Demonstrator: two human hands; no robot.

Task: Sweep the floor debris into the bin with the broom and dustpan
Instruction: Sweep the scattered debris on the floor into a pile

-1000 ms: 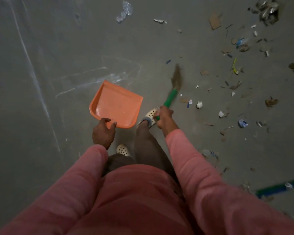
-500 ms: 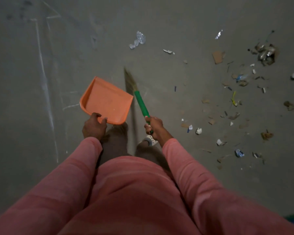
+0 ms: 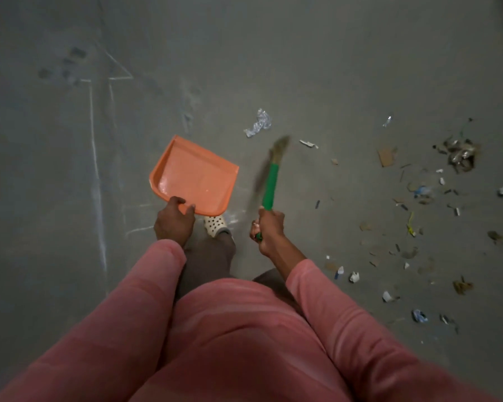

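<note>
My left hand (image 3: 173, 221) grips the near edge of an empty orange dustpan (image 3: 195, 175), held above the grey floor at the centre. My right hand (image 3: 269, 229) is closed on the green handle of a short broom (image 3: 270, 185); its brown bristle head (image 3: 280, 146) points away from me and is blurred. Scattered debris (image 3: 413, 221) of paper scraps, cardboard bits and wrappers lies on the floor to the right. A crumpled clear plastic piece (image 3: 259, 123) lies just beyond the broom head. No bin is in view.
A darker heap of rubbish (image 3: 460, 153) sits at the far right. White chalk lines (image 3: 95, 158) run along the concrete floor on the left. My foot in a white perforated clog (image 3: 214, 224) stands under the dustpan.
The view has tilted and shifted, so the debris sits lower and further right. The broom head swung from left, beside the dustpan, to upright and slightly right. Both hands keep their hold.
</note>
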